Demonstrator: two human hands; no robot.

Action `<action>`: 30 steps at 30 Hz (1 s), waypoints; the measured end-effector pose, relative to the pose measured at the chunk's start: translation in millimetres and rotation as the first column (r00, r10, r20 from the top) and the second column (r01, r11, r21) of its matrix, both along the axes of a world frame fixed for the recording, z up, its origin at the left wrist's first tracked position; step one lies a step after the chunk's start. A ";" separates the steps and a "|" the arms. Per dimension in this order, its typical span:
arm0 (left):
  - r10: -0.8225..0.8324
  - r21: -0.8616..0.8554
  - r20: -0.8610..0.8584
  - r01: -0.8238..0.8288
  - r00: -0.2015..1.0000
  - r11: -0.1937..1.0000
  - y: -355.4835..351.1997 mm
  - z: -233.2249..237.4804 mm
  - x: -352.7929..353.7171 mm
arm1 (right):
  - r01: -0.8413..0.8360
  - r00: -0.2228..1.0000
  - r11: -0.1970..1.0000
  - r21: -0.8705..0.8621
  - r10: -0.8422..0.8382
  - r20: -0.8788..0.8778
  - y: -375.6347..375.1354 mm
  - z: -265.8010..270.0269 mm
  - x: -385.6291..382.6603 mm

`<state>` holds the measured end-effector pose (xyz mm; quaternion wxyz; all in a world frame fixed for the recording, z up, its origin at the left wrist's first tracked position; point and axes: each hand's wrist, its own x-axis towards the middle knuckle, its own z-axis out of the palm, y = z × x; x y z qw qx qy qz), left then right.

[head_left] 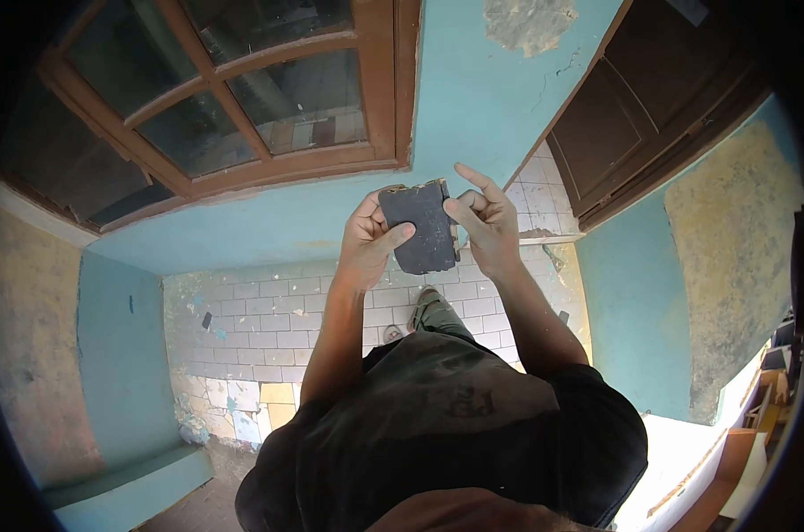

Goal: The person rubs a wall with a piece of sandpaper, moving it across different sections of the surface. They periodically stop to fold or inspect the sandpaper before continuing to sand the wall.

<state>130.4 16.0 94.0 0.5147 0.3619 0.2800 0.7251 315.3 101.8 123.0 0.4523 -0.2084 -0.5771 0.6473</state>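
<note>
A dark, roughly rectangular piece of worn sandpaper (422, 232) is held up in front of me, with ragged pale bits along its top and right edges. My left hand (371, 232) grips its left side, thumb across the face and fingers behind. At the upper right edge, my right hand (488, 222) pinches it with the thumb, while the index finger points up and away and the other fingers curl. Pale dust coats the fingers of both hands. What lies behind the sheet is hidden.
Ahead is a light blue wall (459, 97) with a bare patch and a brown-framed window (380, 97). A dark wooden door (615, 124) stands to the right. Paint flakes and dark scraps litter the tiled floor (269, 310). Furniture (730, 470) shows at lower right.
</note>
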 end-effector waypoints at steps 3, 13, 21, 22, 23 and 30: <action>-0.017 -0.039 0.009 0.017 1.000 0.999 -1.2 0.9 -0.9 | -0.017 0.999 1.000 0.022 0.018 -0.048 -2.5 4.7 1.3; 0.047 -0.049 -0.057 -0.050 0.997 0.998 -5.7 -0.2 -6.4 | -0.180 0.983 0.975 0.133 0.174 0.056 5.7 11.8 0.2; 0.098 -0.085 -0.187 -0.115 0.977 0.990 -14.4 3.0 -15.6 | -0.284 0.836 0.921 0.267 0.101 0.540 7.9 28.2 2.2; 0.128 -0.080 -0.274 -0.155 0.953 0.985 -14.5 -0.1 -18.1 | -0.275 0.838 0.923 0.268 0.094 0.538 5.8 29.6 2.0; 0.155 -0.070 -0.358 -0.192 0.921 0.979 -14.5 -1.8 -19.9 | -0.307 0.807 0.904 0.296 0.082 0.585 2.6 31.9 0.9; 0.061 -0.149 -0.338 -0.118 0.939 0.982 -25.0 -2.6 -31.5 | -0.479 0.668 0.762 0.435 -0.005 0.745 9.6 31.3 2.7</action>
